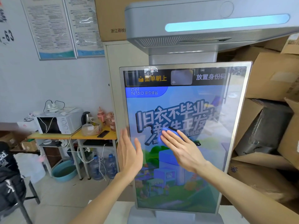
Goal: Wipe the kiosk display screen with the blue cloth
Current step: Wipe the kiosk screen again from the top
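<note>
The kiosk display screen (pixel 182 188) stands upright in front of me, lit with a blue picture and large white characters. My right hand (pixel 181 148) lies flat on the middle of the glass, pressing the blue cloth (pixel 166 132) under its fingers; only the cloth's upper edge shows. My left hand (pixel 129 152) is held up with fingers straight and apart at the screen's left frame, holding nothing.
Cardboard boxes (pixel 271 88) are stacked close on the right. To the left, a yellow table (pixel 53 136) carries a microwave (pixel 58 124), a kettle and a phone, with water bottles (pixel 103 165) and a basin (pixel 63 172) underneath. The kiosk's grey head (pixel 210 21) overhangs above.
</note>
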A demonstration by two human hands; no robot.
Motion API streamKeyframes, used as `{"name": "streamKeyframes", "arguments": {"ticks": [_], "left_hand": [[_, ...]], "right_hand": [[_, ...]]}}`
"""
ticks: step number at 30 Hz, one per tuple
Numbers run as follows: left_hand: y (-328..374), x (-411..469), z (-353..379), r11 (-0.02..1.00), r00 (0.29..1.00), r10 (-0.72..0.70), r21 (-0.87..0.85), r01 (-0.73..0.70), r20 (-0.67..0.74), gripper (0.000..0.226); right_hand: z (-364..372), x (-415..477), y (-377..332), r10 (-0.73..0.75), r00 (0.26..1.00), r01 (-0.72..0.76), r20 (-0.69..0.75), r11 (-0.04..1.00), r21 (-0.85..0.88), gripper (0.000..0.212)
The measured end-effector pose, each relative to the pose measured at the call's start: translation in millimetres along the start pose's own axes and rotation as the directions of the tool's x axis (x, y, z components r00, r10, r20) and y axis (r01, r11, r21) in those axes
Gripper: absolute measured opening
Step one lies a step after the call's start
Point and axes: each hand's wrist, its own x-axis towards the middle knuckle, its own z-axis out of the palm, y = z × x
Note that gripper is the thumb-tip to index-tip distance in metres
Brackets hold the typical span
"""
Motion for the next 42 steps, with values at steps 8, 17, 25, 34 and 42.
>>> {"name": "streamKeyframes", "arguments": {"ticks": [8, 17, 25, 34, 42], "left_hand": [[8.8, 23.7, 3.8, 0.671, 0.848, -0.461, -0.523, 0.526, 0.261, 0.063], [-12.9, 47.6, 1.9, 0.422, 0.745, -0.544, -0.641, 0.641, 0.386, 0.078], [-28.2, 48.0, -1.9, 0.432, 0.778, -0.469, -0.66, 0.614, 0.417, 0.082], [-36.1, 48.4, -1.5, 0.45, 0.797, -0.423, -0.663, 0.598, 0.432, 0.081], [-44.0, 49.0, 4.6, 0.451, 0.815, -0.4, -0.684, 0.574, 0.42, 0.081]], "right_hand": [[-8.6, 50.9, -15.5, 0.134, 0.988, -0.131, -0.078, 0.991, 0.037, 0.083], [0.9, 45.7, -32.8, -0.026, 1.0, 0.026, -0.001, 0.999, 0.026, 0.08], [-2.1, 87.4, -48.9, 0.09, 0.995, -0.088, -0.05, 0.995, 0.046, 0.077], [11.5, 49.1, -66.6, -0.1, 0.991, 0.095, 0.092, 0.994, 0.054, 0.077], [-4.9, 123.5, -70.4, 0.122, 0.992, -0.119, -0.038, 0.99, 0.077, 0.073]]}}
